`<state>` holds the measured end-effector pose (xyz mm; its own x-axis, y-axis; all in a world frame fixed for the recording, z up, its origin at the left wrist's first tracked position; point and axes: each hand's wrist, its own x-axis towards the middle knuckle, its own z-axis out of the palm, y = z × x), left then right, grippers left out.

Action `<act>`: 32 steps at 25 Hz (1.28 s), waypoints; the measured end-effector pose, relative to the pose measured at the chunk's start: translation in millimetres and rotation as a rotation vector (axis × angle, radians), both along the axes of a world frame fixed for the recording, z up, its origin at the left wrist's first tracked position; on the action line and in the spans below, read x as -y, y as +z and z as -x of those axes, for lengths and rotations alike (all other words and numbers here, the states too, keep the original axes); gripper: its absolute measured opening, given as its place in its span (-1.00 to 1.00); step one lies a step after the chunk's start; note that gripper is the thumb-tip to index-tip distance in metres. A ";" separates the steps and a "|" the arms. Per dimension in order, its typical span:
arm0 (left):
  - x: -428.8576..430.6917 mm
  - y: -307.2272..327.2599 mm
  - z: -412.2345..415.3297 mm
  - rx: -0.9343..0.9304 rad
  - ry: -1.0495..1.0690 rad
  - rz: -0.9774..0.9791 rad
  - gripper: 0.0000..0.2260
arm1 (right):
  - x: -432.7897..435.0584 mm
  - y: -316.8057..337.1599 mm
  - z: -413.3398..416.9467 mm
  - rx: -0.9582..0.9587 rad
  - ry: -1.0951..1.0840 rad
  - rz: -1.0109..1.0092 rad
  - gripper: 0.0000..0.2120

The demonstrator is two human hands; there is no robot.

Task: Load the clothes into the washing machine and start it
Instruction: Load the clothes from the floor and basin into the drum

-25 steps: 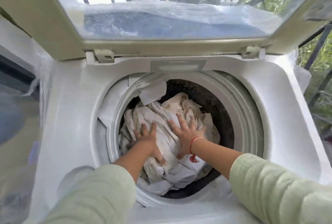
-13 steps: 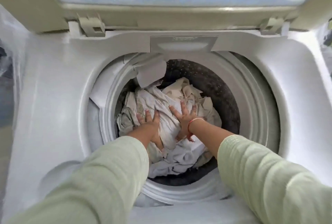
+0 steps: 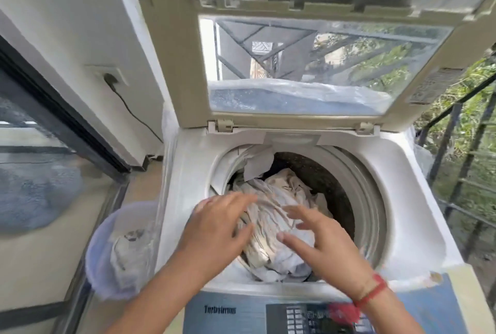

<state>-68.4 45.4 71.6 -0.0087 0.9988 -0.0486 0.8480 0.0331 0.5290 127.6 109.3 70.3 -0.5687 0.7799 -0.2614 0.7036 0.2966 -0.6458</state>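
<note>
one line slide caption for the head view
Left hand and right hand spread over pale clothes in the open washing machine.

The control panel runs off below, lettering seemingly illegible.

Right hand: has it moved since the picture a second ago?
Yes. The right hand has drawn back from the clothes, up and toward the near side of the drum rim. Its wrist now lies over the control panel.
</note>
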 end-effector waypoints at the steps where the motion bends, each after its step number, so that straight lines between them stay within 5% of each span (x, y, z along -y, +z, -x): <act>1: 25.6 9.9 19.2 0.106 0.111 -0.024 -0.68 | 15.8 7.5 10.8 -0.067 -0.020 -0.031 -0.58; 4: 82.7 15.5 87.7 0.226 0.355 -0.014 -0.75 | 45.5 11.8 69.4 -0.072 0.063 -0.224 -0.61; 7: 133.7 8.1 160.9 0.059 0.456 -0.019 -0.66 | 66.4 9.2 142.0 -0.029 0.193 -0.372 -0.63; 13: 248.4 -35.9 281.7 -0.083 0.550 0.150 -0.59 | 135.6 -14.7 299.9 0.068 0.443 -0.316 -0.61; 18: 300.3 -72.9 348.0 0.021 0.637 0.240 -0.54 | 179.5 -46.2 387.0 0.207 0.660 -0.184 -0.56; 25: 315.1 -206.3 382.2 0.206 0.607 0.587 -0.56 | 189.9 -183.7 408.6 0.500 0.507 0.147 -0.60; 32: 297.4 -396.5 374.9 0.251 0.654 0.652 -0.53 | 190.9 -377.7 402.3 0.456 0.115 0.473 -0.69</act>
<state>-443.3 -252.0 -324.9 -0.4694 0.5754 -0.6697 0.4215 0.8125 0.4027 -274.8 -81.6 -307.4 -0.3935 0.4630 -0.7942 0.9176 0.1443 -0.3705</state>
